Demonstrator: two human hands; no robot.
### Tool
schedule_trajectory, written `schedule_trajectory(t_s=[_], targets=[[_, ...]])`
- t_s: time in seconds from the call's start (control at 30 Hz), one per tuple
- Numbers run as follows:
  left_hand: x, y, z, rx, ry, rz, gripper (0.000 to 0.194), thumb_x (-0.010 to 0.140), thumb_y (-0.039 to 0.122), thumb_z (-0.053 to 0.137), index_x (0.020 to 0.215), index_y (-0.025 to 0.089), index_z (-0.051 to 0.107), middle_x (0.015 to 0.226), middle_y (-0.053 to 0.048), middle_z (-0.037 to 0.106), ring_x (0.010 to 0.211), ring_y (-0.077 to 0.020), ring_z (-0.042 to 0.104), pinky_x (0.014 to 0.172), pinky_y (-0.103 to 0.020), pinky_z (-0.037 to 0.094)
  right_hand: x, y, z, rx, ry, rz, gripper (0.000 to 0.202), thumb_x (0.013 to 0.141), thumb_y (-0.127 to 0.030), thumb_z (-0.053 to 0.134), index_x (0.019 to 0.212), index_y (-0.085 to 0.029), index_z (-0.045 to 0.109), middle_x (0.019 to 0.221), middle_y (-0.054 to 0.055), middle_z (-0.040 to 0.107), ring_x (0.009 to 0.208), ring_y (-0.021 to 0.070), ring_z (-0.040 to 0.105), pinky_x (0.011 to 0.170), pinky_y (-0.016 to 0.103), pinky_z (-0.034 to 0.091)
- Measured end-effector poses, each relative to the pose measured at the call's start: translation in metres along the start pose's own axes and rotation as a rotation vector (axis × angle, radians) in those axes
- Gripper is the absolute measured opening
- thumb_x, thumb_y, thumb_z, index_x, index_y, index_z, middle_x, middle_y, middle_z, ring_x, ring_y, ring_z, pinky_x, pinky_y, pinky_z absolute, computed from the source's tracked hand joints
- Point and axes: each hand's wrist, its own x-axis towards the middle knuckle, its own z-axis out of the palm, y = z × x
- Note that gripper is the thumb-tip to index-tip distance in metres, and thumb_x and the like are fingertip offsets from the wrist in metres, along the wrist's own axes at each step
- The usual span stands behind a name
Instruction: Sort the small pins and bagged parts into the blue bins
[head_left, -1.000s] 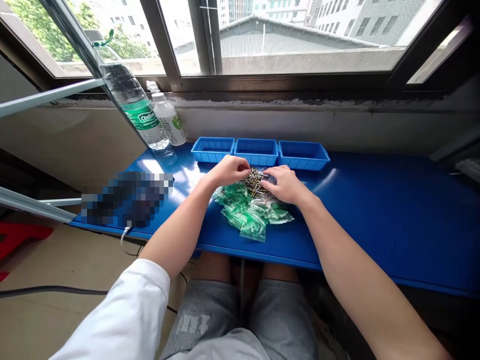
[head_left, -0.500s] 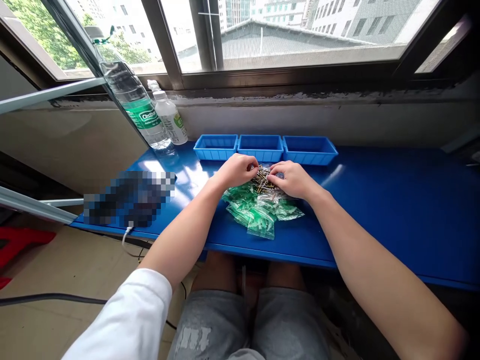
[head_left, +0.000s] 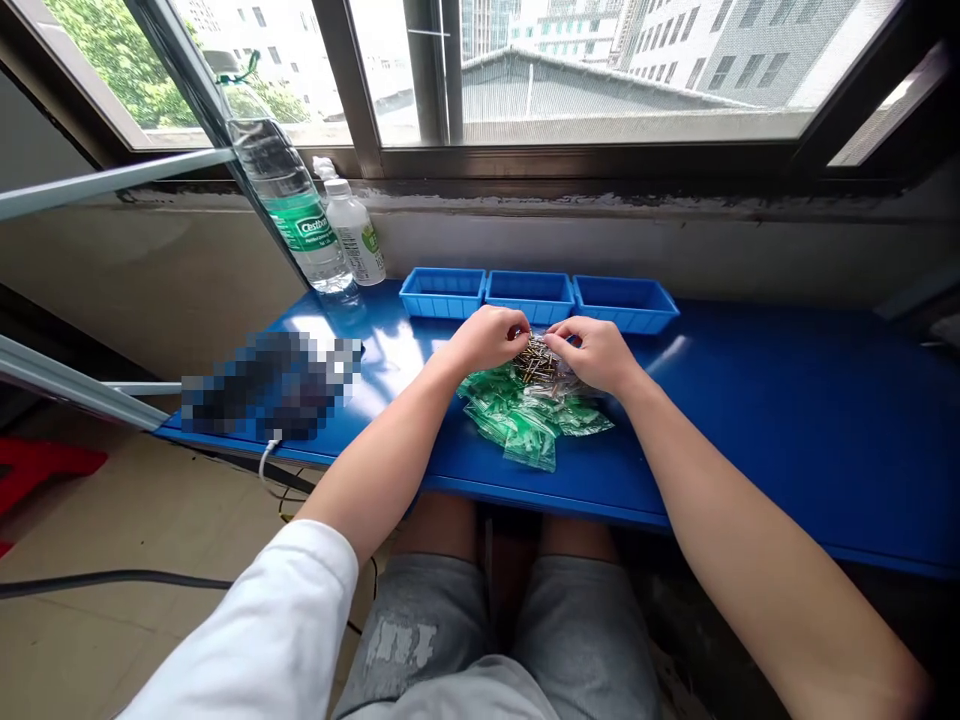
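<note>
A heap of small screws (head_left: 538, 362), some brassy and some dark, lies between my hands with clear plastic bag film (head_left: 574, 385) around it. My left hand (head_left: 493, 338) is at the left upper edge of the heap, thumb and fingers pinched together on the clear plastic. From the right, my right hand (head_left: 592, 350) is closed in a similar pinch at the upper edge, its fingertips close to the left ones. Nearer to me, several green-and-clear plastic packets (head_left: 529, 440) are piled against the screws. The fingertips are small and partly hidden.
Three blue bins (head_left: 530, 290) stand in a row behind my hands on the blue table (head_left: 780, 430). A large water bottle (head_left: 304, 225) and a smaller bottle (head_left: 360, 240) stand at the back left. A blurred dark object (head_left: 262, 385) with a white cable lies at left.
The view has shifted slightly, so the scene sits a little further right. My right fingertips have closed in and moved up toward the left ones above the screws.
</note>
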Motion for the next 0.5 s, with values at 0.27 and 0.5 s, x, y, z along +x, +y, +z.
schedule_trajectory(t_s=[0.27,0.5], targets=[[-0.001,0.008,-0.004,-0.044,-0.058,0.092,0.034,0.102,0.036,0.054,0.099,0.014,0.08,0.096,-0.01,0.077,0.092,-0.0223,0.07,0.081,-0.031,0.049,0.0,-0.005,-0.002,0.114,0.127,0.04,0.036,0.085,-0.051,0.063,0.067,-0.021,0.067,0.063,0.003,0.068,0.058,0.018,0.057,0.061,0.033,0.045],[-0.001,0.009,0.002,-0.019,-0.033,0.119,0.022,0.097,0.018,0.059,0.09,0.016,0.079,0.087,-0.008,0.079,0.082,-0.0205,0.071,0.079,-0.03,0.051,0.0,-0.008,0.001,0.244,0.101,0.061,0.036,0.084,-0.056,0.066,0.075,-0.021,0.069,0.074,0.006,0.074,0.067,0.0211,0.064,0.063,0.034,0.05]])
